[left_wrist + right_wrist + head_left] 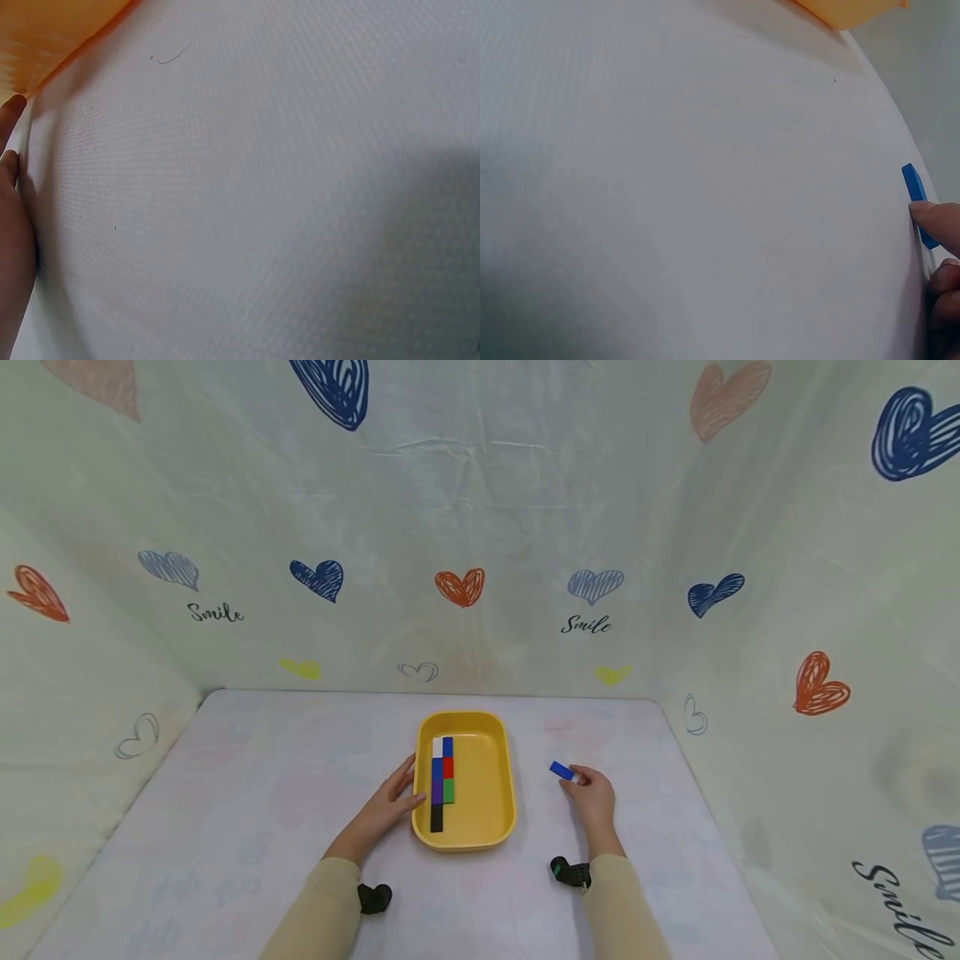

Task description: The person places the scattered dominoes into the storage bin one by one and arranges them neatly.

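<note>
A shallow yellow tray [483, 777] lies on the table in the head view. Along its left side, two touching columns of coloured blocks [437, 789] run lengthwise: white, blue, purple and black, beside blue, red and green. My left hand [382, 806] holds the tray's left edge, its thumb over the rim and its fingers along the outer wall. To the right of the tray, my right hand [595, 797] pinches a slim blue block [561, 770] between thumb and fingers. In the right wrist view the blue block [913, 182] sticks out past the thumb, close over the table.
A white table [285, 777] spreads around the tray. Behind it and at both sides hangs a pale sheet [510, 527] printed with hearts and the word Smile. Dark wrist cameras [572, 872] sit beside both sleeve cuffs.
</note>
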